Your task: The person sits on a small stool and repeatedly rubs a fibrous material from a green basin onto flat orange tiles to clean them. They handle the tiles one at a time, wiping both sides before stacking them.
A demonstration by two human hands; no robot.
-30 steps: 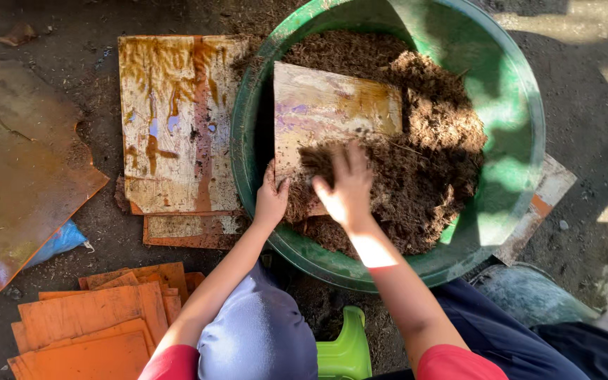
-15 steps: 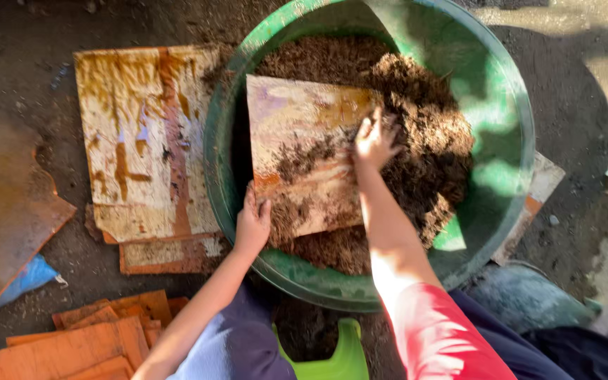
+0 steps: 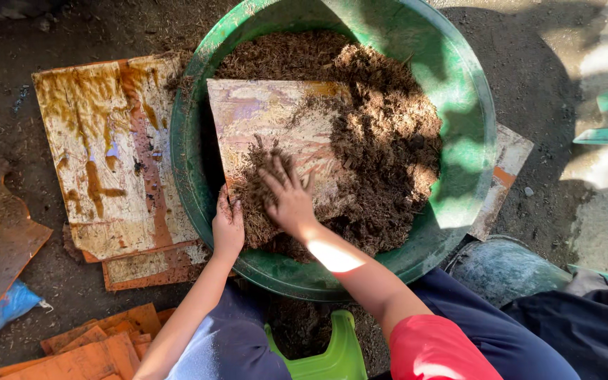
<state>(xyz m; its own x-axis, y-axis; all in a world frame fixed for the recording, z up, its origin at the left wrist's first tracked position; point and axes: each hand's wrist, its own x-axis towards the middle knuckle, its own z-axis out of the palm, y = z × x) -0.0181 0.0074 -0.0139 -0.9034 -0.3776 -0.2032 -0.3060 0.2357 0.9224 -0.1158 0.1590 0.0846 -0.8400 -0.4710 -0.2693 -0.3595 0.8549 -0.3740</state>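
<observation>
My left hand [image 3: 227, 229] grips the near edge of the board [image 3: 283, 151], which leans inside the tub [image 3: 459, 119]; my right hand [image 3: 286, 197] lies flat, fingers spread, on mulch [image 3: 388, 134] over the board.

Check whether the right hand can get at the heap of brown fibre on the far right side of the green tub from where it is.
Probably yes. The right hand lies flat on the board inside the green tub, and the brown fibre heap sits just beside it with nothing between. The left hand grips the board's near edge, clear of that path.
</observation>
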